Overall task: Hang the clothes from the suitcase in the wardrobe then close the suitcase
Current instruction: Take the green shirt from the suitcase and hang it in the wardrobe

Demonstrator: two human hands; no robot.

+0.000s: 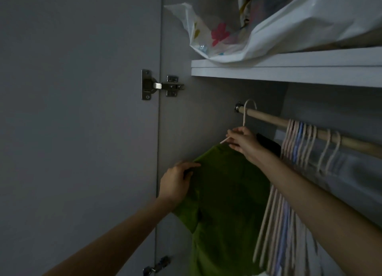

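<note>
Both hands (242,141) gripping green shirt (223,193), hanger (245,118) on rail (268,117)

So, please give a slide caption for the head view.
Both hands settle a green shirt whose hanger hooks the wardrobe rail.

No legible text, label, brand, number or sign anywhere in view; plastic bag (217,35) at the left end of the wardrobe shelf (289,68) carries a flower print only, no lettering.

The green shirt (223,193) hides its hanger's (246,114) shoulders; its hem is cropped.
</note>
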